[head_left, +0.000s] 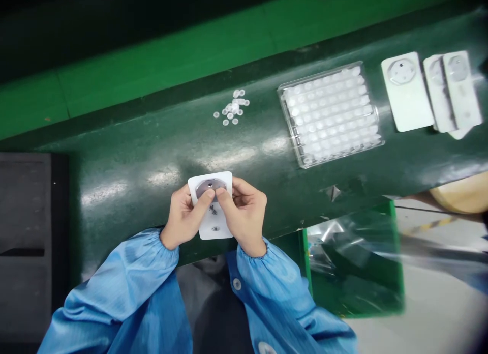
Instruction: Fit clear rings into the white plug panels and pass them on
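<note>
Both my hands hold one white rectangular panel (215, 219) with rounded corners above the front edge of the green table. A grey rounded inset with a small dark dot lies in its upper part, and dark printed marks run below. My left hand (185, 214) grips the left edge, its thumb pressed on the inset. On the opposite edge my right hand (246, 214) is closed, with its thumb beside the other one. The fingers behind the panel are mostly hidden.
Small translucent rings (234, 107) lie loosely piled on the green table (133, 155). A clear tray (304, 163) holds rows of white pieces. Similar white panels (412, 105) lie at the far right. Below stands a green bin (398, 272) with plastic wrap; dark grey box (30, 206) at left.
</note>
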`<state>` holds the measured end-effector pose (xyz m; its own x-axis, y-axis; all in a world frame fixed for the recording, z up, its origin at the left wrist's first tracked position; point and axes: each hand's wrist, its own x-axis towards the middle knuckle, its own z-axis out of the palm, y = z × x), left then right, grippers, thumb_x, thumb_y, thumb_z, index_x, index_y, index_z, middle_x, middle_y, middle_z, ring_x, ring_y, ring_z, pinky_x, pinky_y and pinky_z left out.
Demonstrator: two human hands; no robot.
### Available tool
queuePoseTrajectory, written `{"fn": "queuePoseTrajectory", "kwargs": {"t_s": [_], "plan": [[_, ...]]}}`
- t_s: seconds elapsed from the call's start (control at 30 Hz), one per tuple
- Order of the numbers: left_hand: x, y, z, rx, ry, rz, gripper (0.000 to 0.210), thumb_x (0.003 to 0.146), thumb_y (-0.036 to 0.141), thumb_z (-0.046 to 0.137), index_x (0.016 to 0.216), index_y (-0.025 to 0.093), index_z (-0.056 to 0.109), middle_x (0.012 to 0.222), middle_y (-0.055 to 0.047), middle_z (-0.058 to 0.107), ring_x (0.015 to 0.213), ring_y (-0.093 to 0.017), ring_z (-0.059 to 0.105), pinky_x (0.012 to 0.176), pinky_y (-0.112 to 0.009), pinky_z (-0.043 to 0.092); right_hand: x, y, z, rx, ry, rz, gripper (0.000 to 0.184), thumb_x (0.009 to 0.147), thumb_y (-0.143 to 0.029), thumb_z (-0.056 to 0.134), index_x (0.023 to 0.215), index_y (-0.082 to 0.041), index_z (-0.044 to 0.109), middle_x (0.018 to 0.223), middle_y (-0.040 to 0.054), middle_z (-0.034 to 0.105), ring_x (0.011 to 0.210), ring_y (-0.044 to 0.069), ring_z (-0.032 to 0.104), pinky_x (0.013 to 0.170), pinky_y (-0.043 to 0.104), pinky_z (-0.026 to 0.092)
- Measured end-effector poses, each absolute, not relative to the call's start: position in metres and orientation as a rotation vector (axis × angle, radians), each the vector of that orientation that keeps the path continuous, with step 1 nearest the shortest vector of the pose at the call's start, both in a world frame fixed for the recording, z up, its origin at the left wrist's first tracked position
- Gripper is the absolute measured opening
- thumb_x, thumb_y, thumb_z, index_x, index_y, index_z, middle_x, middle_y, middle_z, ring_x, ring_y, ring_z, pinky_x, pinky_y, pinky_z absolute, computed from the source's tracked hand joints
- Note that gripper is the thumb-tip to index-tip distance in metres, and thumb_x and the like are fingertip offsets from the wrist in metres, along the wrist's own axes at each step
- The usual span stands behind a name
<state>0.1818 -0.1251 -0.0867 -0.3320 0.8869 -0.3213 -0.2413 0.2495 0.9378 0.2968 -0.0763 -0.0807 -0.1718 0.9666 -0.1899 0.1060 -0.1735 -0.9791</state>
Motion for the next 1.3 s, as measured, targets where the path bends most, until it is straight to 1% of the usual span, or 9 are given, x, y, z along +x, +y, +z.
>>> {"fn": "queuePoseTrajectory", "kwargs": {"t_s": [0.17,0.27,0.33,0.43,0.53,0.7,0.9,1.1,1.3], "plan": [[0.182,-0.126,-0.088,0.585,1.424,1.358,0.032,0.086,0.048,0.074,0.094,0.017,0.074,0.069,0.000,0.068,0.055,-0.011,0.056,0.050,-0.021,0.045,0.298,-0.076,-0.080,-1.264,-1.415,1.440,0.017,0.092,-0.033,0.065,0.099,-0.019,0.073,0.076,0.0016,0.073,0.061,0.015,0.066,0.052,0.025,0.054],[0.182,-0.123,-0.088,0.514,1.412,1.392,0.031,0.085,0.045,0.076,0.098,0.017,0.075,0.076,-0.002,0.073,0.060,-0.013,0.062,0.054,-0.022,0.050,0.309,-0.074,-0.080,-1.199,-1.606,1.189,0.025,0.096,-0.026,0.064,0.120,-0.022,0.067,0.104,0.0068,0.076,0.087,0.020,0.073,0.063,0.029,0.062],[0.183,-0.121,-0.087,0.507,1.434,1.416,0.032,0.086,0.045,0.076,0.100,0.017,0.075,0.081,-0.004,0.075,0.063,-0.014,0.065,0.056,-0.022,0.053,0.319,-0.071,-0.081,-1.098,-1.815,0.879,0.026,0.095,-0.020,0.067,0.121,-0.024,0.068,0.115,0.0080,0.074,0.102,0.023,0.073,0.075,0.033,0.065],[0.184,-0.120,-0.087,0.561,1.482,1.421,0.031,0.088,0.044,0.074,0.099,0.015,0.074,0.079,-0.003,0.074,0.062,-0.013,0.064,0.055,-0.020,0.051,0.329,-0.064,-0.084,-0.845,-2.128,0.547,0.021,0.094,-0.012,0.068,0.112,-0.022,0.073,0.106,0.0069,0.077,0.095,0.021,0.074,0.082,0.033,0.064],[0.185,-0.121,-0.089,0.622,1.540,1.410,0.028,0.090,0.042,0.072,0.096,0.015,0.074,0.074,-0.002,0.071,0.059,-0.011,0.061,0.052,-0.019,0.048,0.332,-0.059,-0.086,-0.684,-2.306,0.404,0.020,0.097,-0.012,0.064,0.114,-0.019,0.073,0.100,0.0067,0.078,0.087,0.018,0.075,0.078,0.030,0.064],[0.185,-0.123,-0.091,0.713,1.580,1.394,0.028,0.090,0.041,0.071,0.098,0.015,0.074,0.072,-0.001,0.069,0.055,-0.009,0.055,0.049,-0.018,0.043,0.333,-0.053,-0.087,-0.653,-2.386,0.244,0.020,0.099,-0.012,0.062,0.115,-0.016,0.073,0.101,0.0075,0.077,0.085,0.017,0.075,0.073,0.028,0.063],[0.186,-0.123,-0.090,0.734,1.605,1.376,0.026,0.091,0.040,0.070,0.096,0.015,0.074,0.071,0.000,0.067,0.057,-0.010,0.055,0.051,-0.019,0.043,0.338,-0.046,-0.078,-0.594,-2.533,0.182,0.023,0.103,-0.010,0.053,0.117,-0.015,0.071,0.106,0.0079,0.077,0.082,0.017,0.073,0.067,0.030,0.060],[0.187,-0.123,-0.090,0.691,1.559,1.389,0.028,0.090,0.041,0.071,0.100,0.015,0.075,0.077,-0.002,0.071,0.061,-0.011,0.058,0.054,-0.019,0.047,0.335,-0.051,-0.066,-0.622,-2.626,0.142,0.026,0.102,-0.006,0.048,0.114,-0.009,0.071,0.099,0.0114,0.076,0.079,0.018,0.073,0.065,0.031,0.059],[0.186,-0.124,-0.090,0.648,1.527,1.375,0.029,0.091,0.042,0.071,0.102,0.016,0.074,0.074,-0.001,0.071,0.058,-0.011,0.059,0.051,-0.019,0.047,0.333,-0.044,-0.063,-0.700,-2.306,0.768,0.023,0.101,-0.016,0.058,0.114,-0.023,0.076,0.103,0.0048,0.077,0.090,0.018,0.074,0.080,0.031,0.065]]}}
